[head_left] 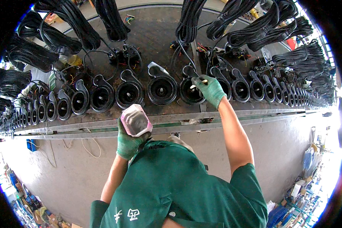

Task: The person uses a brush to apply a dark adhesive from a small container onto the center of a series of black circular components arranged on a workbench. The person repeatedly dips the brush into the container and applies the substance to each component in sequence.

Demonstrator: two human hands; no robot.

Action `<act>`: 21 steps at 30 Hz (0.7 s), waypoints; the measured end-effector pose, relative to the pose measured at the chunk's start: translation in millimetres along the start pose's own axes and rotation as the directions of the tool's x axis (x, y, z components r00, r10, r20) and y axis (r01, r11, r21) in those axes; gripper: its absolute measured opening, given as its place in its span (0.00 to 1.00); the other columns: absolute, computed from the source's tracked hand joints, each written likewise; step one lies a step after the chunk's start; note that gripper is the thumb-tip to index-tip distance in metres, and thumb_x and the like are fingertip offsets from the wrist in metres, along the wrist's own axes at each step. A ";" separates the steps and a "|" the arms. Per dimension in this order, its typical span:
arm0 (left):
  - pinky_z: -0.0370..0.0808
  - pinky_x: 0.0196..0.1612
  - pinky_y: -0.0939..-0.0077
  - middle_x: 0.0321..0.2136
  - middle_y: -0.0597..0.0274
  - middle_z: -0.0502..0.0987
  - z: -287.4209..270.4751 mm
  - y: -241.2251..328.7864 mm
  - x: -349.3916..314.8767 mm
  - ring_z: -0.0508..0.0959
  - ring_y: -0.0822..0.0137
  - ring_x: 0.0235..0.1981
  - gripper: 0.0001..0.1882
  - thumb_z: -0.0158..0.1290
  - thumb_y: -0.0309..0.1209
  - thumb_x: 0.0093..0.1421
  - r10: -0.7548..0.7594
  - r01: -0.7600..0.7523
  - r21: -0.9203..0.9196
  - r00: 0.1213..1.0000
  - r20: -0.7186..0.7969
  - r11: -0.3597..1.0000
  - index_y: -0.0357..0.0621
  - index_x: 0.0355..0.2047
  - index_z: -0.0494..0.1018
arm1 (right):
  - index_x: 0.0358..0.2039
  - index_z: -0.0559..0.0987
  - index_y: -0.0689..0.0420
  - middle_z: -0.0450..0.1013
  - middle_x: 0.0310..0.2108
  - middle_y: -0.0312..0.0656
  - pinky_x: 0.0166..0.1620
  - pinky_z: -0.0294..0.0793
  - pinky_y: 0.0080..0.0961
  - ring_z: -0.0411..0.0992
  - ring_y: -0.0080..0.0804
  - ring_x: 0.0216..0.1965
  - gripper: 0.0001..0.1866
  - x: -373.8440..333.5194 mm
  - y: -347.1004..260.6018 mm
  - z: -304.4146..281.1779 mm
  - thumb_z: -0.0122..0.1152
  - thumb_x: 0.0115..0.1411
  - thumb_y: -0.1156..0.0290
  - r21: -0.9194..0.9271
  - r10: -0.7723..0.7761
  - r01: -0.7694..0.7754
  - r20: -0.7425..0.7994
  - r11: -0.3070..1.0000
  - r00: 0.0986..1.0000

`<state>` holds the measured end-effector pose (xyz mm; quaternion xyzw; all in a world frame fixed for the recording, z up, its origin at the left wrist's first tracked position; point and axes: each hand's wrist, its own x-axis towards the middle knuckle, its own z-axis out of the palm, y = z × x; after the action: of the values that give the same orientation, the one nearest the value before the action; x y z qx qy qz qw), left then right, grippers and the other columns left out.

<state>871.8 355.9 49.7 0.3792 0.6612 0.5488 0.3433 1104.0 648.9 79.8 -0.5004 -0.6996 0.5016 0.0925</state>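
In a green glove, my left hand (127, 143) is closed round a cut-open translucent container (136, 121) with pinkish edges and a grey, paste-like content. My right hand (212, 92), also gloved, pinches a small stick with a pale tip (194, 86); its exact kind is too small to tell. That tip is over a round black housing (189, 98) with a hooked upper end. Left of it stands a similar black housing (162, 91) with a shaft in its middle. The right hand partly covers the neighbouring housing (225, 85).
A long row of such housings lines the front of a dark bench (152, 28) with a metal front rail (171, 127). Coiled black cables (112, 22) hang behind it, with loose wire ends below. On the floor lies a pale hose (95, 154); boxes and parts stand farther off.
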 end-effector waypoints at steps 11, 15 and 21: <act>0.69 0.63 0.67 0.57 0.59 0.71 -1.0 4.2 -5.2 0.72 0.62 0.58 0.49 0.77 0.30 0.46 0.075 -0.076 0.157 0.997 0.012 0.985 0.43 0.62 0.57 | 0.42 0.82 0.55 0.82 0.35 0.47 0.41 0.78 0.35 0.80 0.40 0.35 0.10 -3.6 -3.6 -28.5 0.65 0.63 0.66 -0.512 -0.241 0.319 0.215 0.798 0.947; 0.68 0.64 0.67 0.57 0.58 0.71 5.7 11.5 -1.9 0.72 0.61 0.60 0.48 0.76 0.30 0.46 0.159 -0.172 0.338 0.985 0.065 0.925 0.42 0.63 0.59 | 0.44 0.83 0.54 0.81 0.33 0.42 0.41 0.76 0.28 0.78 0.28 0.35 0.10 -28.9 -12.7 -47.9 0.66 0.61 0.72 -0.308 -0.250 0.248 0.033 0.919 0.968; 0.66 0.66 0.65 0.59 0.58 0.69 26.7 3.4 0.7 0.71 0.59 0.61 0.45 0.74 0.29 0.45 0.071 -0.075 0.072 0.996 0.055 0.995 0.41 0.62 0.64 | 0.46 0.84 0.60 0.79 0.30 0.34 0.31 0.71 0.19 0.72 0.17 0.28 0.09 -80.0 30.3 -121.8 0.63 0.67 0.73 0.085 -0.202 0.250 -0.372 0.965 0.906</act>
<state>895.1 369.3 48.7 0.4299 0.6575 0.5258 0.3261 1237.9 659.5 144.0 -0.4920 -0.6899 0.4318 0.3090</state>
